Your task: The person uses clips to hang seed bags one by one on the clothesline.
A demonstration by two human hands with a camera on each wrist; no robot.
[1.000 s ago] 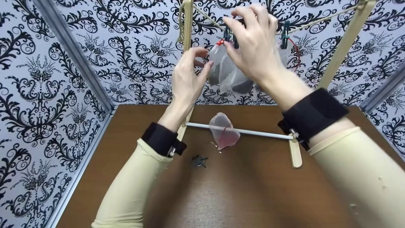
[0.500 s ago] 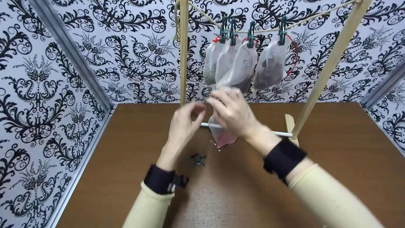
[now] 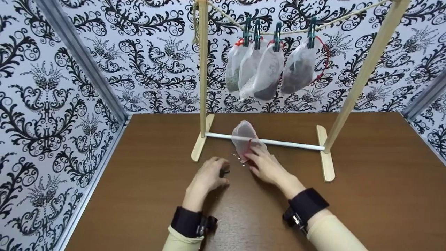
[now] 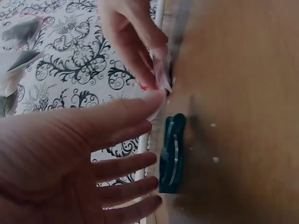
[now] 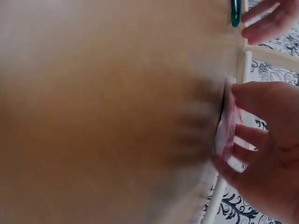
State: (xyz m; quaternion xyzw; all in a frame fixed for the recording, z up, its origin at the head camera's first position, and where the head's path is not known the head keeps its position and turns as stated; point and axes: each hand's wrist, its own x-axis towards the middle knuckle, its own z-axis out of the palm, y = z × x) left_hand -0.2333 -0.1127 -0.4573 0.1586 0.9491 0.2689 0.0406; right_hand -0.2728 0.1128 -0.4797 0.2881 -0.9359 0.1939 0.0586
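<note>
A sheer mesh pouch [image 3: 242,134] with a red cord and pinkish contents lies on the table across a white rod. My right hand [image 3: 266,165] touches its near end, thumb and fingers spread over it, as the right wrist view also shows [image 5: 275,135]. My left hand [image 3: 209,176] hovers around a dark green clothespin [image 4: 173,154] on the table. Its fingers are nearly straight, with the clothespin just past the fingertips in the left wrist view. In the head view the hand hides most of the clothespin.
Several filled mesh pouches [image 3: 268,71] hang by green clothespins [image 3: 277,36] from a rope [image 3: 345,19] between wooden posts [image 3: 204,69]. The white rod [image 3: 292,143] joins the posts' feet [image 3: 327,164] low down. Small white crumbs lie near the pouch on the brown table [image 3: 146,181].
Both hands have come down from the hanging pouches to the table. The right hand has reached the lying pouch, the left hand the loose clothespin. The hanging pouches stay on the rope.
</note>
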